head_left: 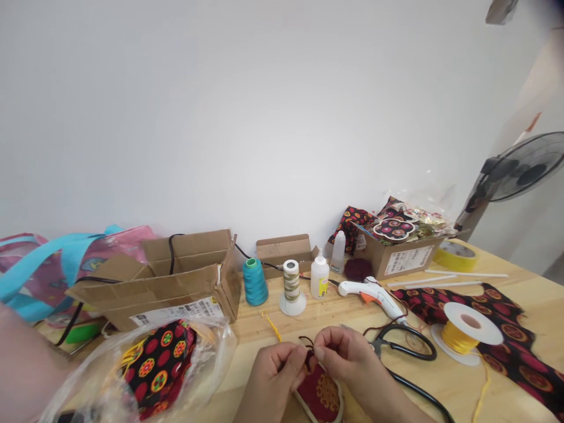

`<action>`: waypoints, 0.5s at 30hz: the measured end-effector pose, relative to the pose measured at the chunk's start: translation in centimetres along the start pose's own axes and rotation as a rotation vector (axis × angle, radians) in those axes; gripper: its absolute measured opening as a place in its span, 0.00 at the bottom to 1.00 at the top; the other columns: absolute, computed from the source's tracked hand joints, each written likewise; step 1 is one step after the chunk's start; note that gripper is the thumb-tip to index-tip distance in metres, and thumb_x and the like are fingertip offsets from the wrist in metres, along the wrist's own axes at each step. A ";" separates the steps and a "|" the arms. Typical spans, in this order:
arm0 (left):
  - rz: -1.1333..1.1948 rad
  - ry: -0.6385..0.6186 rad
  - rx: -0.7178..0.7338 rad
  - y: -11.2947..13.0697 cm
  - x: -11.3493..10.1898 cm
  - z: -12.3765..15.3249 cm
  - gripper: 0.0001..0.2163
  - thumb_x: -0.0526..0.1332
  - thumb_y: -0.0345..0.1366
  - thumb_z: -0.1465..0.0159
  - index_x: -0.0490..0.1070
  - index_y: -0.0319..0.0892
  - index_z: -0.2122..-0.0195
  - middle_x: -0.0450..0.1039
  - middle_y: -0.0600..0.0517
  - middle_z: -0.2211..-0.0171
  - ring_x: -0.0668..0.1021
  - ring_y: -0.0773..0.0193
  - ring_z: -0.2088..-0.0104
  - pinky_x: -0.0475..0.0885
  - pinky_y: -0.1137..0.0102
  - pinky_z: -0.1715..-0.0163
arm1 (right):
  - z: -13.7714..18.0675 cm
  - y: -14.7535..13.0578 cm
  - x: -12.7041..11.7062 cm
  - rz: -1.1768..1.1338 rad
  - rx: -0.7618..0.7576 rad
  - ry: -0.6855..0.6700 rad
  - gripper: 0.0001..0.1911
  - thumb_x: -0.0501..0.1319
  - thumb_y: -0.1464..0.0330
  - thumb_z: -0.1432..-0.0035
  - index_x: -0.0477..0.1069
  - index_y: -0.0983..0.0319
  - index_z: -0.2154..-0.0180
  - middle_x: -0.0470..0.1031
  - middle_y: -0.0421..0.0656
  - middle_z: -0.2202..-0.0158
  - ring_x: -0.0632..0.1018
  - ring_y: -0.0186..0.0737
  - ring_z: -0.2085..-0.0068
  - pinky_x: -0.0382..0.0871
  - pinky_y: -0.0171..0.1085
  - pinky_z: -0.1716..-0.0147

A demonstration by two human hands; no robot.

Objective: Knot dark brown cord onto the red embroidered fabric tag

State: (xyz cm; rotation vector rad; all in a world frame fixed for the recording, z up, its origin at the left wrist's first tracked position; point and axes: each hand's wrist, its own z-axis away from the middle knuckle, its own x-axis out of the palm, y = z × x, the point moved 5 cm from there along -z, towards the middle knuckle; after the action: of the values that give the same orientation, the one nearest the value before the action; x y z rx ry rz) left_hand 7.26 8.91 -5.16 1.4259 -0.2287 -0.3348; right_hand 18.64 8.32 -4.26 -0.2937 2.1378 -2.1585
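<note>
A dark red fabric piece [318, 395] with a gold pattern and a pale border hangs just below my fingers, near the bottom edge of the view. At its top, a thin dark cord [307, 339] forms a small loop. My left hand [277, 376] pinches the cord from the left, thumb against forefinger. From the other side, my right hand [352, 367] pinches close by, its fingertips almost meeting the left ones. The fingers hide where the cord joins the fabric. Black-handled scissors [408, 346] lie to the right of my right hand.
Behind my hands stand a teal thread cone [255, 285], a smaller spool [291, 282], a glue bottle [319, 276] and a glue gun [374, 296]. Yellow cord spool [460, 338] and patterned cloth [511, 329] lie right. A plastic bag [207, 352] and cardboard box [176, 282] are left.
</note>
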 end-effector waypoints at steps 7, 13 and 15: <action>-0.016 0.009 -0.003 0.0 -0.2 0.2 0.21 0.53 0.54 0.48 0.54 0.42 0.85 0.49 0.62 0.88 0.51 0.74 0.85 0.43 0.73 0.85 | -0.1 -1.2 -0.6 0.129 -0.052 0.021 0.11 0.60 0.63 0.55 0.65 0.64 0.78 0.64 0.36 0.82 0.61 0.28 0.81 0.54 0.28 0.82; -0.067 -0.005 0.052 0.1 -0.1 0.1 0.20 0.52 0.51 0.45 0.54 0.42 0.85 0.48 0.61 0.87 0.52 0.73 0.83 0.45 0.73 0.83 | 0.7 -2.6 -0.9 0.591 -0.380 0.065 0.05 0.56 0.76 0.53 0.67 0.62 0.78 0.66 0.37 0.78 0.65 0.30 0.77 0.59 0.29 0.79; -0.104 -0.009 0.071 0.2 -0.1 0.2 0.19 0.52 0.49 0.44 0.55 0.42 0.85 0.49 0.60 0.86 0.52 0.72 0.82 0.47 0.74 0.83 | 0.8 -2.7 -0.9 0.661 -0.443 0.050 0.06 0.56 0.77 0.53 0.67 0.61 0.77 0.67 0.37 0.77 0.66 0.31 0.77 0.59 0.29 0.79</action>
State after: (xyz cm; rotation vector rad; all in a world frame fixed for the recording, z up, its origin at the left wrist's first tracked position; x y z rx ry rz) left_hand 7.09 8.82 -4.88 1.5095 -0.1757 -0.4217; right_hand 19.83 7.78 -1.61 0.3962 2.2809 -1.3426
